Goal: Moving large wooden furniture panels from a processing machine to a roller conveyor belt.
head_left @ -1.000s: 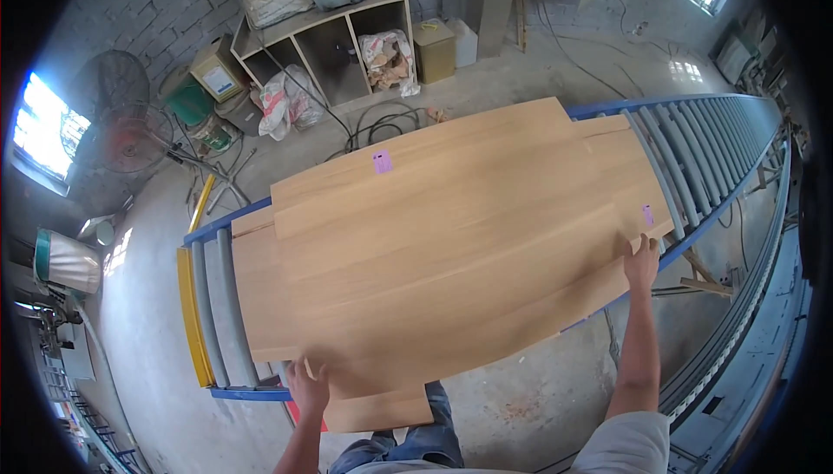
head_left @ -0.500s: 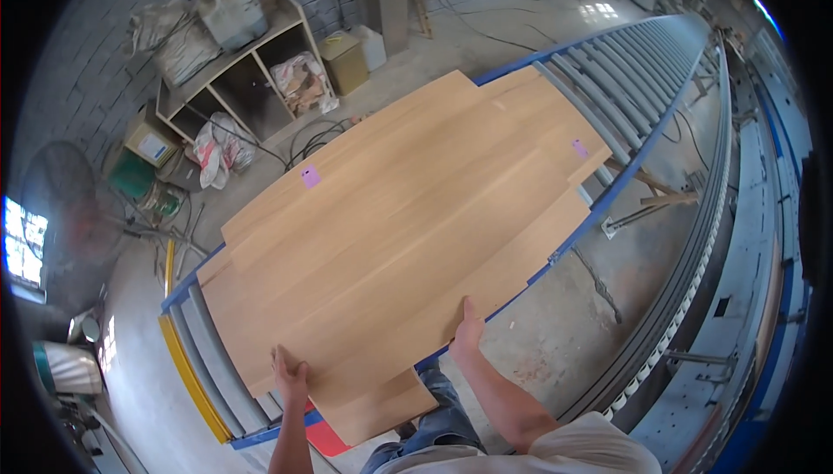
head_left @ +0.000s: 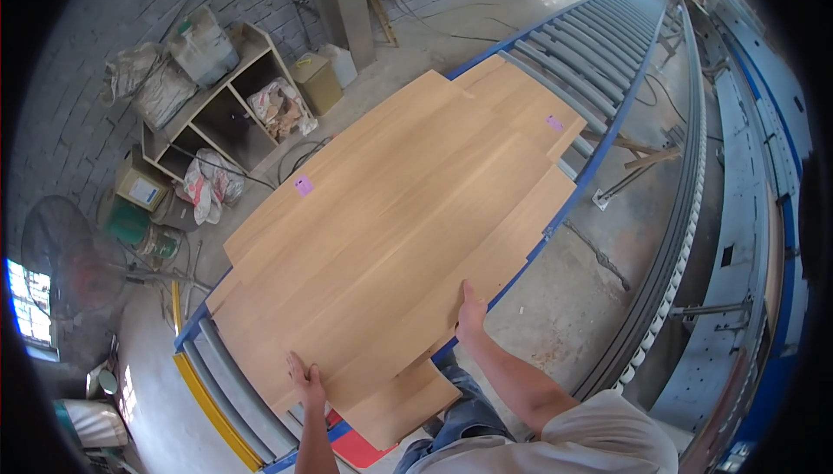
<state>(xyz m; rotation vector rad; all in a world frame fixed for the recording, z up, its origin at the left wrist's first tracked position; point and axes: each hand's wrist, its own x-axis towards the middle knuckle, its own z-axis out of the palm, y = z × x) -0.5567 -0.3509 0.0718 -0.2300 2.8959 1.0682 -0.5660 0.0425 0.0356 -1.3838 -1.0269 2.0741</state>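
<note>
Both hands rest on the near edge of a stack of thin, pale wood sheets (head_left: 399, 240) that lies across a roller conveyor (head_left: 599, 58) with a blue frame. The left hand (head_left: 305, 380) lies flat and open on the top sheet near the near-left corner, fingers spread over the wood; the right hand (head_left: 471, 311) presses on the near-right edge, fingers on top, and whether the thumb hooks under cannot be told. The sheets are not squared up: their ends step out unevenly, one lower sheet (head_left: 403, 405) juts toward the person past the frame, and two small pink tags (head_left: 303, 185) sit on the surface. From here the likely trouble is the loose sheets sliding apart, since flat palms hold only the top layer and the rollers let the rest drift. The overhanging sheet could sag, tip off the frame or crack if weight comes on it. Fingers near the edge could get pinched between wood and blue rail (head_left: 555, 214). A shelf (head_left: 217, 101) with bags and a fan (head_left: 69, 257) stand well apart on the floor to the left.
</note>
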